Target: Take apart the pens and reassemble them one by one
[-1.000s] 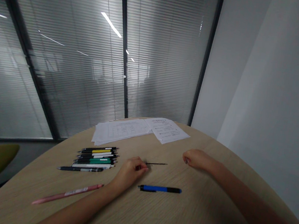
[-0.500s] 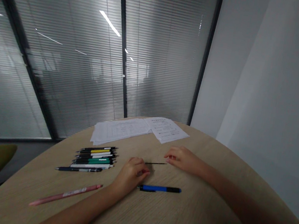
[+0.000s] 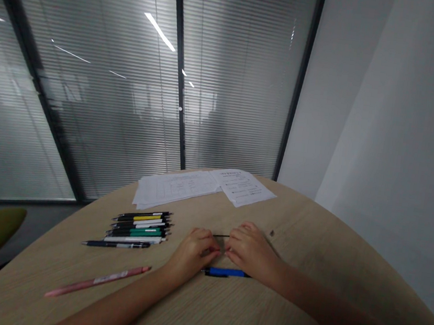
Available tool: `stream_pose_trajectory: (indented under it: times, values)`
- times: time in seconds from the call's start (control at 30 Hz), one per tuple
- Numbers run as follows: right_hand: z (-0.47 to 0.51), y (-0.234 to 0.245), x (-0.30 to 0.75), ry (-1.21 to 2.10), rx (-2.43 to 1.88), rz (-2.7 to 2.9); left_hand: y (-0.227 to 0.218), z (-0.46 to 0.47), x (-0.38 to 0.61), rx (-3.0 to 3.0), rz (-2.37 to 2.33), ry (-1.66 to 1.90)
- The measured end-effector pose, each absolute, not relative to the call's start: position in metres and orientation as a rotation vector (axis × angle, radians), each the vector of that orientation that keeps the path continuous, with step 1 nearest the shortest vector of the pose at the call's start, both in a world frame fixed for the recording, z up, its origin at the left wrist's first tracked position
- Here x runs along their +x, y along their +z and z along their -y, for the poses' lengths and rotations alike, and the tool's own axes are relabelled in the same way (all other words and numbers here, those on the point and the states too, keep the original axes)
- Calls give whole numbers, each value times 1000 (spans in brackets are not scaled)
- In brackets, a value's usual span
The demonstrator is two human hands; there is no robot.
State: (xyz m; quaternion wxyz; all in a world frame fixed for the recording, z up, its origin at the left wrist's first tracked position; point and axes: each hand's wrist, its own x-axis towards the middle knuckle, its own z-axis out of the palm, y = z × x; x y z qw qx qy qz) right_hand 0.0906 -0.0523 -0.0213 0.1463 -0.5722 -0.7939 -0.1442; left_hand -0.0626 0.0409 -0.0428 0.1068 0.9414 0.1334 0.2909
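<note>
Head view: thin black rod lying on the pale wood-grain table, just past the two hands and partly hidden by them. Left hand at seven o'clock from the rod, right hand at four o'clock, both curled, knuckles up, with only a narrow gap between them. Whether either one pinches the rod: impossible to tell from this angle. Blue-and-black pen at six o'clock, just below both hands. Row of pens at nine o'clock, pink pen at eight, printed papers at twelve. Judging by its slimness, the rod likely light, stiff, perhaps brittle, and prone to rolling on the smooth top; best taken with a light pinch at the middle, not pressed at one end.
</note>
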Motion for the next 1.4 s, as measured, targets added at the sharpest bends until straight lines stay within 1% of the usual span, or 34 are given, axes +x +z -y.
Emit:
stream_pose_trajectory:
  times: [0.07,0.27,0.43,0.57,0.9,1.0,1.13,1.2,1.33,1.4]
  values:
    - [53,-17,93,-414,-1724,2248,-42,-41,-62,2758,-415,843]
    - [53,0,124,-429,-2324,1919,-42,-47,-62,2677,-520,843]
    - [52,-3,145,-395,-2486,1831,-42,-49,-62,2627,-555,834]
    - [51,-11,144,-336,-2526,1866,-39,-46,-62,2615,-551,822]
    - [49,-21,142,-321,-2475,1958,-39,-44,-63,2609,-532,816]
    - [49,-16,142,-312,-2461,1959,-38,-43,-63,2609,-518,806]
    - [56,7,139,-313,-2391,1965,-36,-43,-63,2616,-488,789]
    - [63,21,135,-201,-2313,2040,-35,-43,-63,2622,-470,781]
    - [80,32,122,353,-2098,2257,-34,-42,-64,2633,-449,783]
    - [84,28,115,411,-2089,2317,-34,-42,-64,2640,-446,790]
